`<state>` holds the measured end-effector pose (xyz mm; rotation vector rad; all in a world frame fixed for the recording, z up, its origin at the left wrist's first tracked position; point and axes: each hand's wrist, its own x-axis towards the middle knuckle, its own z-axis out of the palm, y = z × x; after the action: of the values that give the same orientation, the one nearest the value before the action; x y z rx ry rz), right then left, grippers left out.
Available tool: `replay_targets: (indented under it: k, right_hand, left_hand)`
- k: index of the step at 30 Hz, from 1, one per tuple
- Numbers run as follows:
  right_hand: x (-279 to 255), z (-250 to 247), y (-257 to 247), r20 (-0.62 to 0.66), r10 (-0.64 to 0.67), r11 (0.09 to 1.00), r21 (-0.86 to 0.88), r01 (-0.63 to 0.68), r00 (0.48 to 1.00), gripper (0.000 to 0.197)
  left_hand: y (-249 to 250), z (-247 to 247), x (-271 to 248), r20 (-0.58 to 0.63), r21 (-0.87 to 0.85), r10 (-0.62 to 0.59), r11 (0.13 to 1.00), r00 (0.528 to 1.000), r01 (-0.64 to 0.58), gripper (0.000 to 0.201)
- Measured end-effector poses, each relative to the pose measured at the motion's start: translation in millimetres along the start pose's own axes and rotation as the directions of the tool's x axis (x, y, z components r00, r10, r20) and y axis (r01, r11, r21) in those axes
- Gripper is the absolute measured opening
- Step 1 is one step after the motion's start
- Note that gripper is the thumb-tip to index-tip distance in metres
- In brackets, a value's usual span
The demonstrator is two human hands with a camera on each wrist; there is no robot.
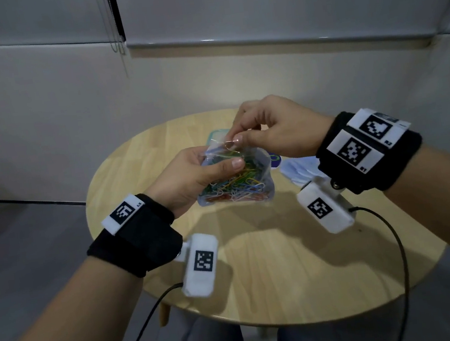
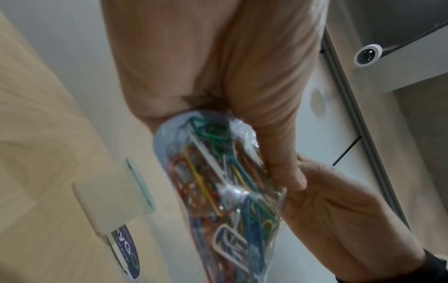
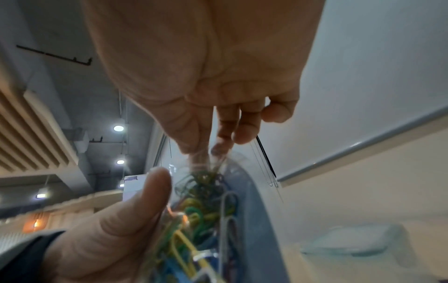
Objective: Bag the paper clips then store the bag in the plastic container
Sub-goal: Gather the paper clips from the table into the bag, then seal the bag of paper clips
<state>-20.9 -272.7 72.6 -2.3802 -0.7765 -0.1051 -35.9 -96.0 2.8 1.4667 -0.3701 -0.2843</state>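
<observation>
A clear plastic bag filled with coloured paper clips is held up above the round wooden table. My left hand grips the bag from the left, its thumb lying across the front. At the bag's top edge, my right hand pinches the plastic between thumb and fingertips. The clear plastic container stands on the table behind the bag, mostly hidden in the head view. It also shows in the left wrist view as the container and in the right wrist view as the container.
A flat piece with a blue and green label and some pale plastic wrapping lie on the table under my right wrist. Camera cables hang from both wrists over the table's near edge. A wall stands close behind the table.
</observation>
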Motion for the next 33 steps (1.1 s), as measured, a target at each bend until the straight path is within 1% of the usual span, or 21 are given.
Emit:
replay_targets:
  k: [3, 4, 5, 7, 9, 10, 11, 12, 14, 16, 18, 21, 22, 24, 25, 26, 27, 29, 31, 33]
  right_hand:
    - [0, -3, -1, -0.026, 0.015, 0.989, 0.15, -0.011, 1.0, 0.019]
    - [-2, -3, -1, -0.017, 0.014, 0.987, 0.159, -0.011, 1.0, 0.016]
    - [-3, -3, 0, 0.013, 0.014, 0.99, 0.14, -0.016, 1.0, 0.011]
    - [-6, -3, 4, 0.127, 0.033, 0.993, 0.107, -0.047, 0.991, 0.006]
    - [-7, -2, 9, 0.214, 0.047, 0.989, 0.125, -0.075, 0.976, 0.015]
    - [-7, -2, 11, 0.21, 0.036, 0.984, 0.165, -0.072, 0.977, 0.02]
    - [-7, -2, 13, 0.178, 0.024, 0.972, 0.227, -0.064, 0.984, 0.024]
    - [-8, -2, 15, 0.141, 0.019, 0.955, 0.292, -0.06, 0.99, 0.027]
    - [-12, -3, 20, 0.099, 0.032, 0.924, 0.377, -0.068, 0.995, 0.029]
    - [-16, -2, 22, 0.103, 0.045, 0.918, 0.389, -0.082, 0.994, 0.03]
    - [-18, 1, 24, 0.118, 0.06, 0.919, 0.382, -0.101, 0.991, 0.03]
    - [-20, 8, 26, 0.176, 0.069, 0.924, 0.36, -0.13, 0.982, 0.041]
    - [-21, 10, 26, 0.193, 0.066, 0.929, 0.345, -0.13, 0.979, 0.039]
    - [-24, 11, 22, 0.19, 0.072, 0.942, 0.31, -0.13, 0.979, 0.021]
    - [-24, 9, 22, 0.186, 0.081, 0.947, 0.292, -0.133, 0.979, 0.014]
    - [-24, 7, 24, 0.184, 0.083, 0.952, 0.276, -0.133, 0.979, 0.01]
    - [-24, 6, 25, 0.172, 0.08, 0.956, 0.267, -0.124, 0.982, 0.009]
    - [-22, 6, 26, 0.081, 0.087, 0.951, 0.291, -0.107, 0.993, 0.004]
    - [-21, 8, 27, -0.053, 0.116, 0.922, 0.376, -0.088, 0.992, 0.006]
    - [-22, 12, 29, -0.138, 0.136, 0.889, 0.454, -0.059, 0.981, 0.008]
  left_hand:
    - [3, 0, 0, 0.018, 0.0, -0.003, 1.0, 1.0, 0.003, 0.039]
    - [3, -1, 0, 0.017, -0.007, -0.004, 1.0, 1.0, 0.004, 0.039]
    - [4, -1, 0, 0.01, -0.015, -0.004, 1.0, 1.0, 0.004, 0.041]
    - [3, -1, 0, -0.006, -0.028, -0.003, 1.0, 1.0, 0.003, 0.043]
    - [0, -1, 0, -0.005, -0.061, -0.01, 0.998, 1.0, 0.01, 0.037]
    - [-2, -2, -1, -0.005, -0.086, -0.013, 0.996, 1.0, 0.013, 0.032]
    - [-3, -2, -2, -0.008, -0.108, -0.015, 0.994, 1.0, 0.014, 0.031]
    - [-3, -3, -2, -0.011, -0.122, -0.017, 0.992, 1.0, 0.015, 0.034]
    - [-3, -3, -3, -0.016, -0.13, -0.019, 0.991, 1.0, 0.017, 0.047]
    - [-1, -2, -3, -0.015, -0.139, -0.012, 0.99, 1.0, 0.01, 0.055]
    - [0, -2, -3, -0.003, -0.142, -0.012, 0.99, 1.0, 0.012, 0.054]
    - [-2, -1, -1, -0.005, -0.129, -0.016, 0.992, 1.0, 0.015, 0.049]
    - [-2, 0, -1, -0.007, -0.12, -0.011, 0.993, 1.0, 0.01, 0.044]
    - [-2, 3, -2, -0.01, -0.114, 0.002, 0.993, 1.0, -0.003, 0.037]
    - [-2, 4, -2, -0.018, -0.114, 0.009, 0.993, 1.0, -0.011, 0.037]
    - [-2, 6, -1, -0.031, -0.109, 0.019, 0.994, 0.999, -0.022, 0.037]
    - [-2, 7, 0, -0.049, -0.102, 0.031, 0.994, 0.998, -0.036, 0.039]
    - [-3, 9, 2, -0.076, -0.106, 0.06, 0.992, 0.995, -0.068, 0.038]
    - [-1, 11, 5, -0.104, -0.124, 0.082, 0.988, 0.991, -0.095, 0.031]
    - [1, 11, 7, -0.136, -0.101, 0.098, 0.989, 0.986, -0.112, 0.026]
